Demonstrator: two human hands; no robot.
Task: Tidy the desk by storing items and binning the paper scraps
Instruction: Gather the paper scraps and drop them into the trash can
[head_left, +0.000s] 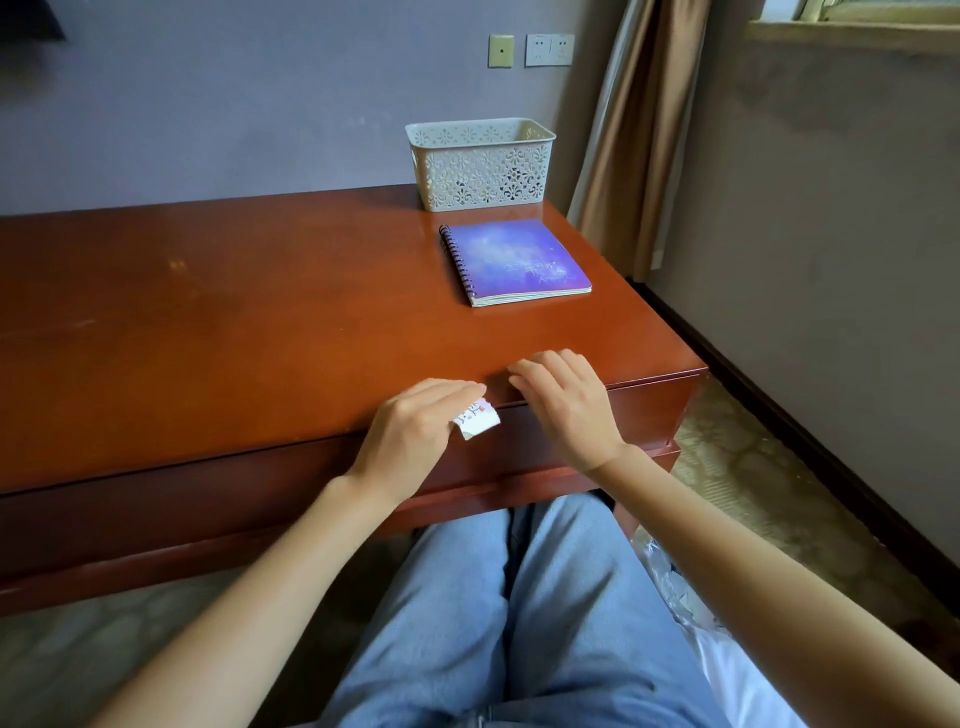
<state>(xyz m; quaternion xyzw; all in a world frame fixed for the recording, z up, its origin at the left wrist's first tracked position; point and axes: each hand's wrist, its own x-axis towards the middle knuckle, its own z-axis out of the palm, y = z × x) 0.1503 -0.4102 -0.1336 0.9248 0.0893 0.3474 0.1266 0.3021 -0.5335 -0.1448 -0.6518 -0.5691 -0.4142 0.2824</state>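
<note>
Paper scrap (478, 420) pinched in left hand (415, 431) at the tabletop (208, 322) near edge, likely for binning; right hand (563, 400) rests beside it, loose and empty.

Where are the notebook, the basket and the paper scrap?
notebook (519, 260), head view, middle of purple cover.
basket (483, 176), head view, front lattice wall.
paper scrap (480, 423), head view, white corner showing.

Your one head camera, facing forward and down, close over the near edge of the desk (208, 312), basket (483, 176) far right.
</note>
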